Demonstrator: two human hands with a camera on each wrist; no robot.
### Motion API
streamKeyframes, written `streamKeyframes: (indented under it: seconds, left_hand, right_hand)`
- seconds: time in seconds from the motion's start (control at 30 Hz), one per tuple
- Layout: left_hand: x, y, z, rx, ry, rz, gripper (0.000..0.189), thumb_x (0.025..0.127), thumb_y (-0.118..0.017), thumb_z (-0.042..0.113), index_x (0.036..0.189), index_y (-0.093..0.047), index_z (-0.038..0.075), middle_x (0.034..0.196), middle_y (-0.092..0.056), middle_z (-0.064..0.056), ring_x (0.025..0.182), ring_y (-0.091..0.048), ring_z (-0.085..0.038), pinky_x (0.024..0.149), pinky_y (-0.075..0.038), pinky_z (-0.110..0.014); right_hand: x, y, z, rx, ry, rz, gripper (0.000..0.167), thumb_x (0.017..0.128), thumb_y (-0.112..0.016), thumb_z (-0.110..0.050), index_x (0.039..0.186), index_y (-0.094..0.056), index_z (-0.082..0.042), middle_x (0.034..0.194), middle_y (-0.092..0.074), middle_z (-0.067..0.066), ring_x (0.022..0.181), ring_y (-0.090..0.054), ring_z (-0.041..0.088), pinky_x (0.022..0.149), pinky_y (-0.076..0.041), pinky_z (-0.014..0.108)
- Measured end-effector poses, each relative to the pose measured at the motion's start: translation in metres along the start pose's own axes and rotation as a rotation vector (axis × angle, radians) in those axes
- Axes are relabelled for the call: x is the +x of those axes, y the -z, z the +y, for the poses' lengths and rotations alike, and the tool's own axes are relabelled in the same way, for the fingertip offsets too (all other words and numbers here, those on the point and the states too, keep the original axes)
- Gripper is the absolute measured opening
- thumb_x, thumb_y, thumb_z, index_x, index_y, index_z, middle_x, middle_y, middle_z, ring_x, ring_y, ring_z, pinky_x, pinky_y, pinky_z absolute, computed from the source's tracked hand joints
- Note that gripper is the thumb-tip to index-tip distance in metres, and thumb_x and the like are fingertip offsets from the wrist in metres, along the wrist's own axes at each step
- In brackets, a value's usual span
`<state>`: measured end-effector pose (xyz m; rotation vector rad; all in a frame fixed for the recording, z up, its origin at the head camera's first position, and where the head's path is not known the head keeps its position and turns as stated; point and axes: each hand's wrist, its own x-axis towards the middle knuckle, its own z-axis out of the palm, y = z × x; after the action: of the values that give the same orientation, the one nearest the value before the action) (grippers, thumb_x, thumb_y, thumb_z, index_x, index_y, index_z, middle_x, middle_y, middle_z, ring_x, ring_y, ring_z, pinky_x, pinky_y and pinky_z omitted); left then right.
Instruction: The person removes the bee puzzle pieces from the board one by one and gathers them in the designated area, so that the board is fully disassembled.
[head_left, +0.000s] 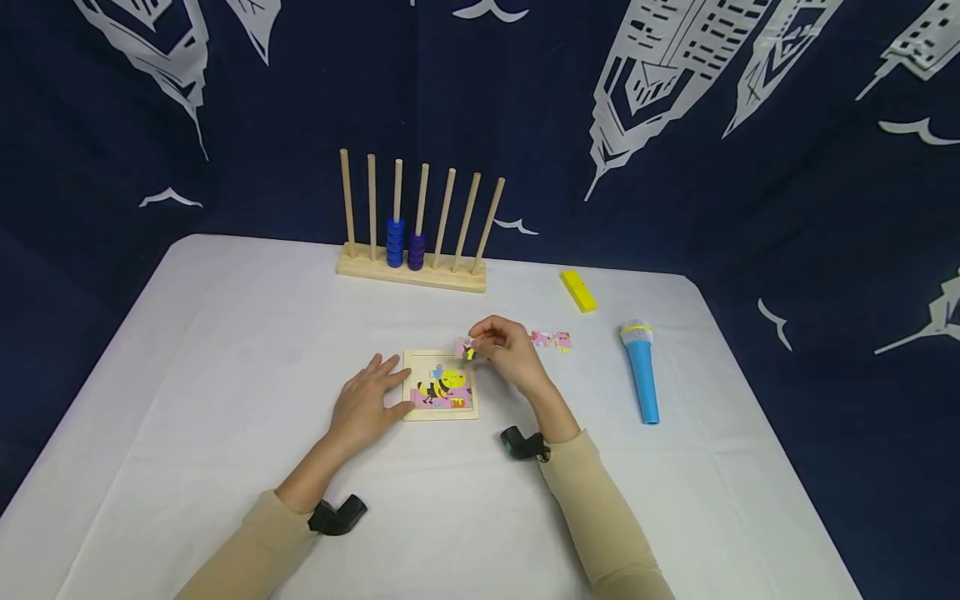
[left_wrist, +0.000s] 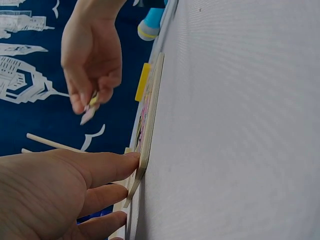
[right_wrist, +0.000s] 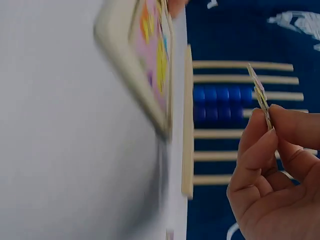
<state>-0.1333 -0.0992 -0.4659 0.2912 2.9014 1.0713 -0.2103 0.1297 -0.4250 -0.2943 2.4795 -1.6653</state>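
Note:
A square wooden puzzle frame (head_left: 441, 417) lies on the table with part of a bee picture (head_left: 442, 387) fitted in it; its upper part shows bare wood. My left hand (head_left: 367, 404) rests at the frame's left side, fingers spread and thumb touching the lower left edge. Above the frame's upper right corner, my right hand (head_left: 508, 350) pinches a thin pink and yellow puzzle piece (head_left: 465, 348) between thumb and fingers. The right wrist view shows that puzzle piece (right_wrist: 261, 92) edge-on. More pink puzzle pieces (head_left: 551, 340) lie right of the right hand, partly hidden behind it.
Behind the frame stands a wooden peg rack (head_left: 412, 275) with blue rings (head_left: 395, 242) and purple rings (head_left: 416, 252) on two pegs. To the right lie a yellow block (head_left: 578, 291) and a blue toy microphone (head_left: 642, 375). A dark printed cloth (head_left: 315, 108) hangs behind the white table.

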Motion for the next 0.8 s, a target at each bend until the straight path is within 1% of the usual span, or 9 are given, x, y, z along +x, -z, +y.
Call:
streamKeyframes:
  seconds: [0.1,0.2,0.27,0.37,0.47,0.6,0.7,0.8]
  left_hand:
    - [0.0,-0.001,0.0,-0.004,0.007,0.0,0.056,0.083,-0.076,0.02,0.132,-0.059,0.0,0.151,-0.041,-0.02,0.147,-0.024,-0.042,0.115,-0.022,-0.062]
    - [0.0,-0.002,0.0,-0.006,0.012,0.001,0.056,0.083,-0.076,0.02,0.133,-0.059,0.0,0.152,-0.041,-0.02,0.147,-0.023,-0.041,0.116,-0.021,-0.062]
    - [0.001,-0.003,-0.001,-0.009,0.013,0.001,0.056,0.083,-0.076,0.02,0.133,-0.058,-0.001,0.152,-0.04,-0.02,0.147,-0.023,-0.041,0.116,-0.021,-0.062]
    - [0.001,-0.004,0.0,-0.01,0.011,-0.001,0.056,0.083,-0.076,0.019,0.133,-0.058,-0.001,0.152,-0.04,-0.02,0.147,-0.023,-0.042,0.116,-0.02,-0.063]
    - [0.001,-0.003,-0.001,-0.011,0.011,0.0,0.057,0.083,-0.076,0.019,0.133,-0.058,-0.001,0.152,-0.04,-0.02,0.147,-0.023,-0.042,0.115,-0.02,-0.063]
    - [0.0,-0.003,0.0,-0.013,0.013,0.001,0.056,0.083,-0.076,0.019,0.132,-0.059,-0.001,0.152,-0.041,-0.02,0.147,-0.024,-0.041,0.115,-0.02,-0.063]
    - [0.0,-0.003,0.0,-0.014,0.016,0.003,0.056,0.083,-0.076,0.019,0.132,-0.059,-0.001,0.152,-0.041,-0.02,0.147,-0.024,-0.041,0.115,-0.021,-0.063]
    - [0.0,-0.003,0.0,-0.011,0.016,0.006,0.056,0.083,-0.076,0.019,0.132,-0.059,-0.001,0.152,-0.041,-0.02,0.147,-0.024,-0.041,0.115,-0.021,-0.063]
  right_hand:
    - [-0.001,0.024,0.008,-0.013,-0.037,0.05,0.012,0.089,-0.061,0.006,0.101,-0.063,0.006,0.087,-0.06,0.011,0.073,-0.057,0.019,0.064,-0.049,0.027]
    - [-0.003,0.044,0.017,-0.051,-0.076,0.082,0.01,0.089,-0.062,0.005,0.099,-0.062,0.006,0.086,-0.059,0.009,0.07,-0.055,0.016,0.061,-0.047,0.023]
    - [-0.004,0.055,0.022,-0.083,-0.097,0.09,0.009,0.089,-0.062,0.005,0.098,-0.062,0.007,0.085,-0.059,0.01,0.069,-0.053,0.015,0.061,-0.046,0.022]
    - [-0.004,0.067,0.031,-0.136,-0.131,0.079,0.009,0.09,-0.063,0.004,0.097,-0.061,0.007,0.084,-0.059,0.01,0.069,-0.052,0.014,0.061,-0.046,0.02]
    - [-0.003,0.072,0.037,-0.183,-0.168,0.042,0.01,0.089,-0.064,0.003,0.098,-0.061,0.006,0.084,-0.059,0.009,0.07,-0.052,0.014,0.062,-0.047,0.021]
    - [0.0,0.074,0.041,-0.25,-0.198,0.0,0.011,0.088,-0.065,0.001,0.098,-0.062,0.004,0.083,-0.059,0.008,0.071,-0.052,0.016,0.065,-0.048,0.022]
    - [0.003,0.073,0.042,-0.323,-0.206,-0.013,0.01,0.088,-0.065,0.0,0.098,-0.062,0.003,0.083,-0.059,0.008,0.072,-0.052,0.017,0.066,-0.047,0.023]
    - [0.007,0.072,0.044,-0.402,-0.204,-0.006,0.008,0.088,-0.066,-0.001,0.095,-0.063,0.0,0.083,-0.059,0.008,0.073,-0.052,0.017,0.066,-0.045,0.023]
